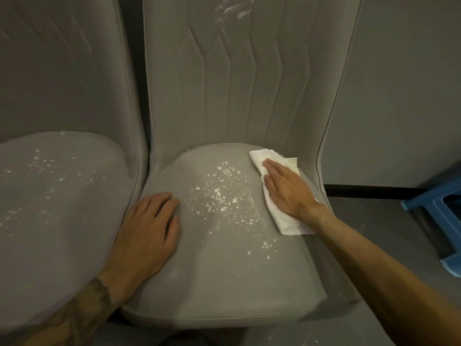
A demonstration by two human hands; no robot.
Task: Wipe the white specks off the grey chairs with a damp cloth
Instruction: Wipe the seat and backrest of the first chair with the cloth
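Note:
Two grey padded chairs stand side by side. The right chair's seat (219,278) carries a scatter of white specks (224,196) across its middle. My right hand (284,188) lies flat, fingers straight, pressing a folded white cloth (287,221) onto the seat's right rear part, just right of the specks. My left hand (149,226) rests open on the seat's left edge, holding nothing. The left chair's seat (57,233) also shows white specks (42,163). White smears (232,8) mark the top of the right chair's backrest.
A blue plastic stool (441,216) stands on the floor at the right edge. A grey wall with a dark baseboard (374,189) runs behind the chairs. Grey floor (369,221) lies to the right of the chair.

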